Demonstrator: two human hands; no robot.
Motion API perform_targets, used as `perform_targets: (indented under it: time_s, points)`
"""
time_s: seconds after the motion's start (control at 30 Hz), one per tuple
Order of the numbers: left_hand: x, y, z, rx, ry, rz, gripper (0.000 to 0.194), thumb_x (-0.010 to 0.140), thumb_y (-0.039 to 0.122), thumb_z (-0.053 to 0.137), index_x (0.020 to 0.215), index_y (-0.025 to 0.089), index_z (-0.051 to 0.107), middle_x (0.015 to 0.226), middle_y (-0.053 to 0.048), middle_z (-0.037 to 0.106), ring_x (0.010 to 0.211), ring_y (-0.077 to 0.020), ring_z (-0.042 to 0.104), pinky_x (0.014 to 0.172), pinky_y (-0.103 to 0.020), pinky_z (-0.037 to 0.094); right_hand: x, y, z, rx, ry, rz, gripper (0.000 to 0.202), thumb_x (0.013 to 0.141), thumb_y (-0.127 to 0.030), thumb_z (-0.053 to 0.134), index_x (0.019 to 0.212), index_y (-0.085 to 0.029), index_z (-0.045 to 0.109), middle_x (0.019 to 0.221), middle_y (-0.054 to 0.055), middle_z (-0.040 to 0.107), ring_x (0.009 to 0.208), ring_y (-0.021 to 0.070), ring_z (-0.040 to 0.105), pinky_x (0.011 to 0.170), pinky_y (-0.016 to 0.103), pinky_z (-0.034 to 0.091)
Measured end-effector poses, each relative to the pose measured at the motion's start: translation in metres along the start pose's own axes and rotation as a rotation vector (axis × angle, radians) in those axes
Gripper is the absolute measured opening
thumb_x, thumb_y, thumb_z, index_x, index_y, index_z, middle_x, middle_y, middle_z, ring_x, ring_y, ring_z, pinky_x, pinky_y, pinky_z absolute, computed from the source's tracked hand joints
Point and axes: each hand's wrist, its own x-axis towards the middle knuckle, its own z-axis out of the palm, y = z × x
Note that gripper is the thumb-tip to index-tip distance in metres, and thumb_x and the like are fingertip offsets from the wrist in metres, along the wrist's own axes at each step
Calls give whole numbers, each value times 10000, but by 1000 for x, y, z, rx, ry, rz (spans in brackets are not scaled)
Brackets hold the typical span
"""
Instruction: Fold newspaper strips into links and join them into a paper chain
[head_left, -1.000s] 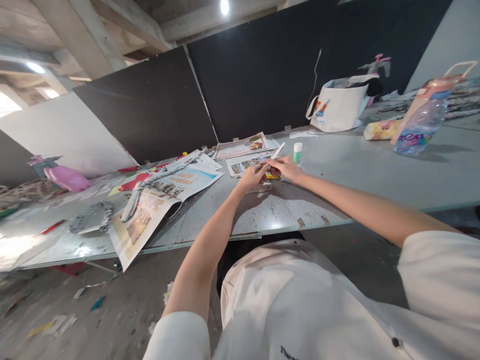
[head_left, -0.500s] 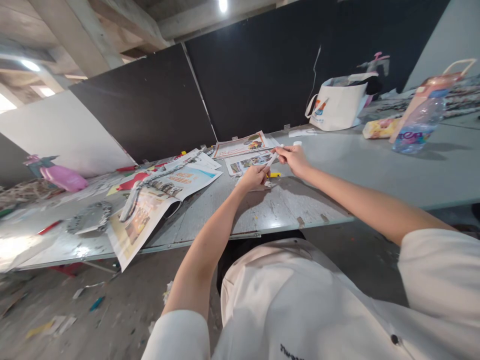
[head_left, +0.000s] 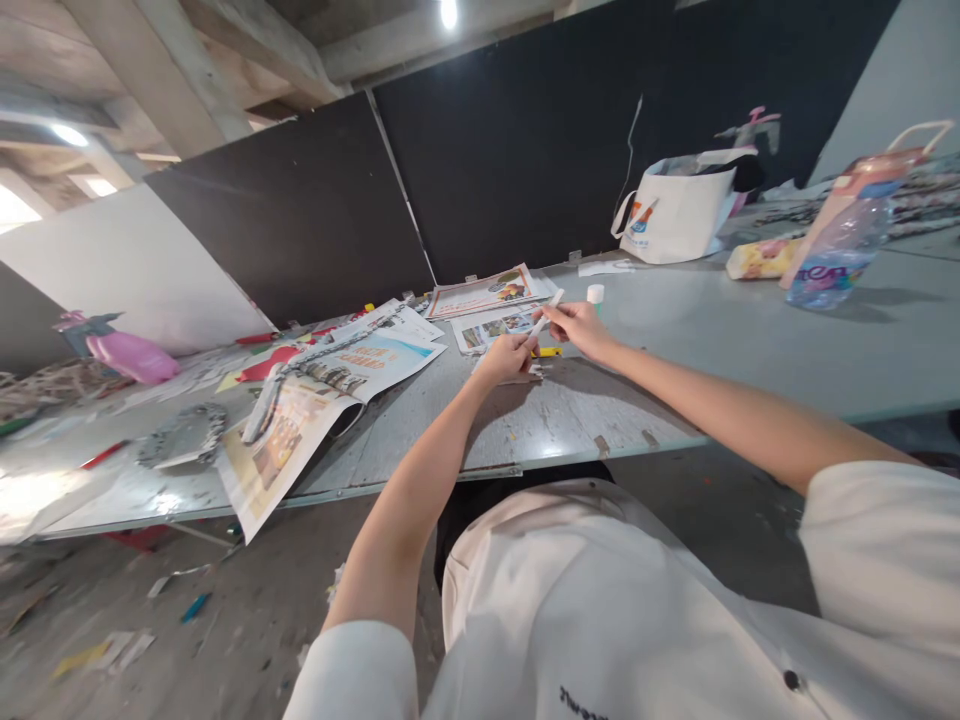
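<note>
Over the grey table, my left hand is closed around the lower end of a narrow white paper strip. My right hand pinches the same strip higher up, and its upper end sticks out past the fingers. Whether the strip is rolled or folded I cannot tell. A yellow-handled tool lies on the table between my hands, partly hidden. Just behind my right hand stands a small white-capped glue stick. Printed sheets lie beyond my hands.
Open magazine pages hang over the table's front edge at left. A pink spray bottle stands farther left. On the right are a white bag, a water bottle and a yellow packet. A black partition rises behind.
My right hand has slid down along the strip towards my left hand, so more of the upper end shows. The white-capped stick is more visible. My left hand has hardly moved.
</note>
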Motion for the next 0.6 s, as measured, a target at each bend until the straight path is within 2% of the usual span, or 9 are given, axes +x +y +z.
perform_targets:
  time_s: [0.07, 0.17, 0.33, 0.53, 0.6]
  points:
    - [-1, 0, 0, -3, 11, -6, 485, 1115, 419, 494, 694, 210, 617, 544, 4, 602, 554, -157, 576, 707, -293, 481, -4, 0, 5, -53, -64, 12, 655, 951, -855, 703, 922, -210, 809, 565, -12, 563, 539, 150, 456, 551, 328, 363]
    - [-2, 2, -2, 2, 15, -11, 522, 1122, 389, 489, 644, 206, 592, 546, -6, 601, 561, -145, 576, 739, -283, 492, -9, -2, 12, -138, -76, 4, 704, 944, -882, 674, 835, -198, 800, 567, 9, 590, 550, 159, 489, 571, 334, 372]
    - [-2, 6, -3, -59, 20, -50, 410, 1110, 367, 524, 781, 183, 687, 559, 10, 605, 544, -138, 579, 654, -253, 463, -10, -2, 14, -144, -47, -9, 780, 943, -904, 632, 1056, -172, 877, 582, 4, 591, 560, 169, 491, 577, 329, 370]
    - [1, 7, -2, -120, 21, -58, 366, 1113, 301, 526, 850, 158, 735, 547, 15, 602, 533, -126, 585, 630, -230, 445, -11, -4, 14, -211, -17, -98, 810, 965, -910, 593, 1054, -160, 884, 626, 17, 611, 617, 178, 513, 615, 328, 384]
    - [1, 6, -2, -139, 18, -63, 369, 1119, 308, 528, 863, 153, 744, 547, 18, 604, 527, -122, 588, 624, -225, 440, -11, -4, 13, -229, -15, -118, 844, 965, -920, 581, 1133, -148, 882, 623, 6, 598, 613, 173, 488, 613, 326, 365]
